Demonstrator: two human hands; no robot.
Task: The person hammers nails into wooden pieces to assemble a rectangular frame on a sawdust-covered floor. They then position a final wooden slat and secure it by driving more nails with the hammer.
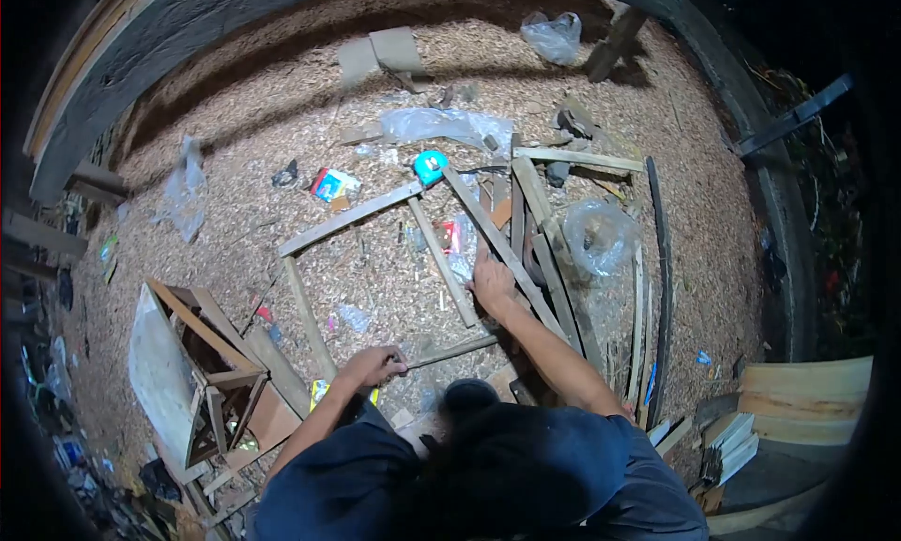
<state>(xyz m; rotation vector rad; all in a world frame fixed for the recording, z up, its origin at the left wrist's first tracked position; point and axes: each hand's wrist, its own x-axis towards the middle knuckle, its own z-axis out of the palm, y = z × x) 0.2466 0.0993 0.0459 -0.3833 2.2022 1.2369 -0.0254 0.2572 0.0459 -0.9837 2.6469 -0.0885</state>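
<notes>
My left hand, its fingers closed, pinches the left end of a thin wooden stick low in the middle. My right hand reaches down beside a long slanted slat; what its fingers touch is too small to tell. Between and above the hands lie wooden strips: a long one at the top, one on the left and one to the right, roughly outlining a frame. A turquoise tape measure sits at the top strip's right end.
A wooden frame with a pale panel stands at the left. More slats and a plastic bag lie to the right, near a dark pole. Boards are stacked at the lower right. Wood chips cover the ground.
</notes>
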